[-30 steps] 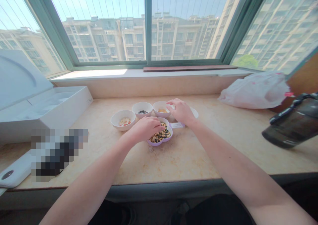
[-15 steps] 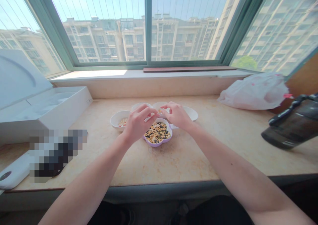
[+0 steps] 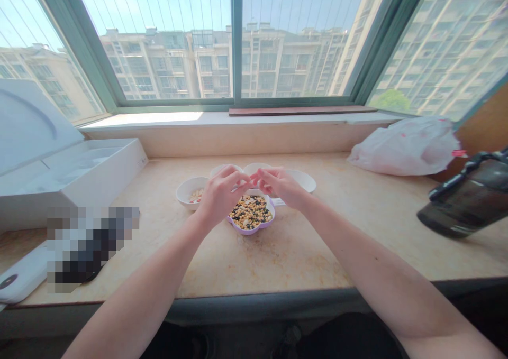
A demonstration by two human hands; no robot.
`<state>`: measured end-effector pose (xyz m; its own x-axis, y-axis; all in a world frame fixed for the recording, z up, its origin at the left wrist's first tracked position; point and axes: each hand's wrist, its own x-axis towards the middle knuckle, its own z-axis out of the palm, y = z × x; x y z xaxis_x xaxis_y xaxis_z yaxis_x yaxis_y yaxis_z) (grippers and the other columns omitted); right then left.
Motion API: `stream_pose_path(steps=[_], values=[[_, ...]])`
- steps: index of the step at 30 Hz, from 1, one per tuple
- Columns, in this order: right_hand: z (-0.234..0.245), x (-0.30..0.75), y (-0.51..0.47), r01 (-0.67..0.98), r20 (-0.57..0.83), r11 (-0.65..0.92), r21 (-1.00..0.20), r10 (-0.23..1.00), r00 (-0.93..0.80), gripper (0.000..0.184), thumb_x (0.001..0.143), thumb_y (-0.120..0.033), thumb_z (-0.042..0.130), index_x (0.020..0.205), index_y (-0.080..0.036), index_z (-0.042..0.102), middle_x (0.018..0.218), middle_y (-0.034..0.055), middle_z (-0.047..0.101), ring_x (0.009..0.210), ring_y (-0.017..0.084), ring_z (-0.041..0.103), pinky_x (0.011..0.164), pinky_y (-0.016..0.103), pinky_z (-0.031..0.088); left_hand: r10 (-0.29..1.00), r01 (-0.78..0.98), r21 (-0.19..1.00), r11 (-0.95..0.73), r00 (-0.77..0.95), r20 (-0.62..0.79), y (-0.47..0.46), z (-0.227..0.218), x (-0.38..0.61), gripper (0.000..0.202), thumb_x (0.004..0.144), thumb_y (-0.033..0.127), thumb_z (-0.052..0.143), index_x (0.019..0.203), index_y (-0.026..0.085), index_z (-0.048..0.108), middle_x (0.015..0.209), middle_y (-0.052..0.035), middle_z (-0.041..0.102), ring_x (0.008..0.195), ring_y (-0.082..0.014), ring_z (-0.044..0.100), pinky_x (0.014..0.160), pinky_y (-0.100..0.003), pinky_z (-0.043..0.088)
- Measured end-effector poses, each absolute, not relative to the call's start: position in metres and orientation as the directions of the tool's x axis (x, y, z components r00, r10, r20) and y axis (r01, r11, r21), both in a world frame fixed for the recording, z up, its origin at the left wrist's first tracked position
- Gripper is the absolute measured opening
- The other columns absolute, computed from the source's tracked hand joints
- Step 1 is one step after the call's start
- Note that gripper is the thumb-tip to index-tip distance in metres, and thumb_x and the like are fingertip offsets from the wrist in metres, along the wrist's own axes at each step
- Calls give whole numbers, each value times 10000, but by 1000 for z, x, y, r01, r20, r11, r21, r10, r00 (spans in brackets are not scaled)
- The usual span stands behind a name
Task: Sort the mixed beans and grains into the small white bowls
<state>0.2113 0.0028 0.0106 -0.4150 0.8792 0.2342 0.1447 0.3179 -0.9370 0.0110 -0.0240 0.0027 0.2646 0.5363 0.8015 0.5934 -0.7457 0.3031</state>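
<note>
A purple-rimmed, flower-shaped bowl [image 3: 251, 231] holds a mix of black and yellow beans and seeds [image 3: 254, 211]. Over its far side my left hand [image 3: 225, 192] hovers with thumb and fingers drawn together; anything between them is too small to make out. Fingertip to fingertip with it, my right hand [image 3: 280, 185] is also pinched, its contents hidden. Behind the hands several white dishes form an arc. The left dish [image 3: 186, 190] has pale and reddish pieces in it; the right dish [image 3: 305, 180] shows a bare white inside. My hands partly cover the back dishes [image 3: 226, 168].
An open white box [image 3: 107, 174] stands on the left, near a white device [image 3: 24, 279] and a pixelated dark object [image 3: 93, 253]. To the right lie a white plastic bag [image 3: 408, 147] and a dark translucent jug [image 3: 464, 200]. A window sill [image 3: 178, 118] runs behind the counter.
My right hand has drawn its fingers in and turned slightly, bringing its fingertips against those of my left hand. The left hand and the bowl stay nearly still.
</note>
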Motion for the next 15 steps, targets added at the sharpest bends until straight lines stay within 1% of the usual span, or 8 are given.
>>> stream_pose_path(steps=[2, 4, 6, 10, 11, 12, 13, 15], values=[[12, 210, -1, 128, 190, 281, -951, 858, -478, 577, 809, -742, 642, 826, -172, 725, 663, -7, 560, 582, 109, 440, 544, 259, 344, 563, 594, 321, -738, 281, 777, -22, 2, 11, 60, 937, 247, 704, 907, 231, 754, 863, -9, 680, 797, -142, 657, 769, -271, 536], [12, 209, -3, 154, 169, 281, -947, 847, -505, 514, 794, -693, 699, 789, -180, 714, 624, -24, 509, 594, 115, 432, 551, 260, 331, 578, 592, 327, -736, 300, 759, -21, 2, 11, 63, 931, 237, 709, 886, 224, 750, 859, -6, 676, 801, -142, 656, 777, -268, 531], [10, 207, -4, 167, 163, 279, -946, 850, -500, 466, 779, -648, 740, 798, -182, 720, 618, -29, 496, 601, 118, 423, 554, 261, 321, 593, 601, 328, -729, 315, 741, -20, 2, 11, 59, 928, 219, 706, 883, 218, 744, 855, -4, 672, 811, -144, 655, 782, -264, 527], [7, 204, -2, 147, 132, 227, -963, 870, -475, 436, 730, -599, 798, 804, -177, 718, 617, -35, 505, 597, 114, 419, 553, 258, 314, 635, 633, 324, -703, 354, 686, -19, 0, 11, 57, 932, 197, 679, 914, 221, 729, 863, -9, 664, 840, -157, 653, 796, -275, 522], [6, 203, -2, 144, 124, 215, -966, 872, -473, 431, 723, -590, 807, 806, -177, 716, 615, -38, 507, 596, 113, 423, 554, 256, 317, 648, 640, 324, -697, 367, 667, -19, 0, 11, 58, 935, 202, 671, 953, 222, 722, 876, -13, 664, 849, -163, 654, 802, -284, 523], [5, 203, -1, 143, 119, 209, -967, 873, -473, 425, 723, -583, 810, 807, -178, 715, 613, -40, 509, 594, 112, 427, 555, 255, 321, 664, 647, 330, -687, 375, 647, -18, -2, 11, 103, 936, 211, 665, 1027, 224, 711, 899, -19, 666, 862, -172, 656, 809, -296, 527], [4, 203, -1, 144, 118, 208, -967, 873, -473, 416, 731, -576, 807, 813, -178, 716, 612, -41, 517, 590, 111, 433, 555, 254, 325, 684, 656, 343, -673, 374, 627, -18, -3, 12, 195, 938, 223, 659, 1132, 225, 684, 934, -28, 670, 878, -183, 660, 818, -312, 533], [3, 204, 1, 154, 135, 232, -961, 871, -473, 382, 761, -546, 791, 846, -179, 729, 637, -31, 568, 594, 112, 469, 569, 255, 353, 729, 673, 385, -632, 347, 590, -17, -7, 13, 432, 944, 257, 642, 1364, 207, 555, 1032, -64, 671, 928, -209, 668, 843, -352, 547]])
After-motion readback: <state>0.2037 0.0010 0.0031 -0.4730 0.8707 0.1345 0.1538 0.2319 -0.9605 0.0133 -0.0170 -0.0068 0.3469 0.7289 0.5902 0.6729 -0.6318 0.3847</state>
